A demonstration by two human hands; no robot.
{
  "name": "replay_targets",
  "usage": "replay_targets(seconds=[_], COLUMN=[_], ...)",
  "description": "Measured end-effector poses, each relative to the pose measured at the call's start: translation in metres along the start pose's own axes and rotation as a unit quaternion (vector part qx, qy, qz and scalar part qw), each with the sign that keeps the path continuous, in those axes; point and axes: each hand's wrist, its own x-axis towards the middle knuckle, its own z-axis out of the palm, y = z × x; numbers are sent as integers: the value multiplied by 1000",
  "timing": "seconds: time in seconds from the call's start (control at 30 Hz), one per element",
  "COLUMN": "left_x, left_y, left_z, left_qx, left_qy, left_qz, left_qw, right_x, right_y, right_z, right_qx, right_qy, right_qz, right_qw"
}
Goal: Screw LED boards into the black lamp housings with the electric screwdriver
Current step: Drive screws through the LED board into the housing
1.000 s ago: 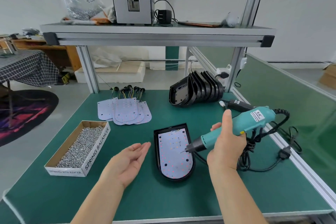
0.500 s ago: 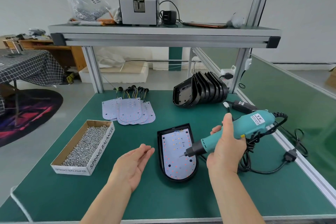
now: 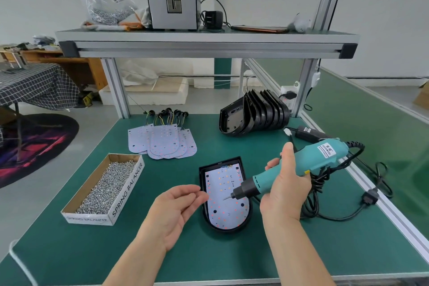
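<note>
Right hand (image 3: 285,193) is gripping teal screwdriver (image 3: 321,155), bit pointing left over white LED board (image 3: 220,183). Left hand (image 3: 177,208) is facing palm-up, relaxed.

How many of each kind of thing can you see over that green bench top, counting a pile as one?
Electric screwdriver: 1
Lamp housing with an LED board in it: 1
Stack of empty black housings: 1
Fan of loose LED boards: 1
Box of screws: 1
Black power adapter: 1
Total: 6
</note>
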Motion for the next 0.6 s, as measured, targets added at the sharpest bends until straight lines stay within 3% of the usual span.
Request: replay_targets(seconds=[0.23, 0.43, 0.6], left_x=[-5, -10, -13], left_y=[-6, -13, -17], left_z=[16, 25, 27], left_qx=[10, -73, -77], left_qy=[-22, -42, -69], left_qz=[-42, -100, -116], left_qw=[999, 991, 988], right_x=[-1, -1, -1], right_y=[-5, -10, -12], right_z=[2, 4, 2], right_qx=[18, 26, 33], right_qy=[3, 3, 5], right_qz=[4, 5, 5], right_qw=[1000, 1000, 999])
